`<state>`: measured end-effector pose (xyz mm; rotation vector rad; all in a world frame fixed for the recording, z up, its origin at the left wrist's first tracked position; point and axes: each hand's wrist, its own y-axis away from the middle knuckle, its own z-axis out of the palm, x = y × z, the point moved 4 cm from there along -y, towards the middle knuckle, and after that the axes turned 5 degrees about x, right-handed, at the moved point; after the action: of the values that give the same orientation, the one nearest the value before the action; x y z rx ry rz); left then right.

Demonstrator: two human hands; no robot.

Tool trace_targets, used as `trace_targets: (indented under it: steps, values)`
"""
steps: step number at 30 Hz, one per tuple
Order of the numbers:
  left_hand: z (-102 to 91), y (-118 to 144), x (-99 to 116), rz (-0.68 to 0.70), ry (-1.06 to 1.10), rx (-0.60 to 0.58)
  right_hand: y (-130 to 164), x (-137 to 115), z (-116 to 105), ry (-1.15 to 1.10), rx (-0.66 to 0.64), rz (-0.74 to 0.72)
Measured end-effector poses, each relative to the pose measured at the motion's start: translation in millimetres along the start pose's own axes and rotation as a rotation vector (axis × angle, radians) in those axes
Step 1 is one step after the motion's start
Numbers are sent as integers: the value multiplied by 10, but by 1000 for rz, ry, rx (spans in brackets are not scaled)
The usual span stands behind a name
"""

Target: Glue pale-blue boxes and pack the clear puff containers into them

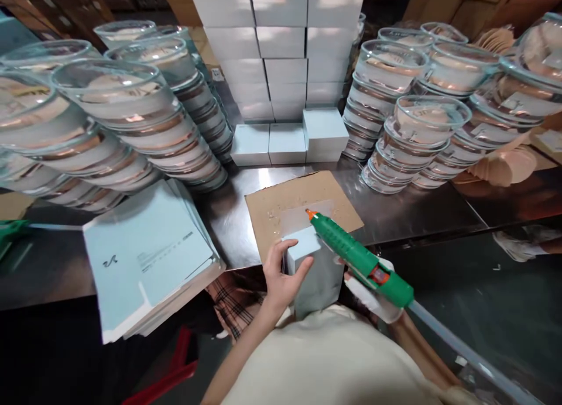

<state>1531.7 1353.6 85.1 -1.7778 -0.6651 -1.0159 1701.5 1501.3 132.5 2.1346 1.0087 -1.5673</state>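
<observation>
The person's bare left hand [281,276] grips a small pale blue cardboard box [312,270], thumb on one side and fingers wrapped round the other, holding it upright at the near edge of the table. The right hand [373,294], in a white glove, is closed around the handle of a green hot glue gun [360,258], whose orange nozzle points up and away just above the box's open top flap. Both sit over a brown cardboard sheet [272,209] spotted with dried glue, lying on a shiny steel table [417,212]. To the left lies a stack of flat, unfolded pale blue box blanks [144,253]. Behind the sheet stand finished pale blue boxes [285,141] before a wall of white cartons [281,42]. Tall stacks of clear glass bowls [132,118] crowd both sides.
</observation>
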Motion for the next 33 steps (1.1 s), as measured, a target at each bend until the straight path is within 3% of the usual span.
trace_targets:
  steps: [5, 9, 13, 16, 19, 22, 27, 29, 31, 33]
  values:
    - [-5, 1, 44, 45, 2, -9, -35, -215, 236, 233, -7, -285]
    - [-42, 25, 45, 49, -5, -11, -94, -189, 264, 310, 21, -390]
    - [-138, 40, -23, -4, 9, 20, -92, 94, 61, 305, 102, -232]
    - [-221, 41, -105, -54, 20, 42, -136, 400, -91, 161, 191, 63]
    - [-272, 36, -160, -85, 40, 43, -303, 686, -84, 5, 195, 428]
    - [-289, 28, -169, -92, 75, 37, -607, 848, -52, -44, 140, 590]
    - [-305, -6, -160, -142, 128, 52, -967, 880, -357, 155, 119, 685]
    - [-293, -25, -151, -152, 147, 39, -996, 709, -446, 251, 180, 591]
    - [-258, -36, -136, -147, 164, 8, -994, 459, -345, 219, 171, 408]
    - [-206, -32, -119, -135, 167, -23, -971, 256, -60, 24, -10, 283]
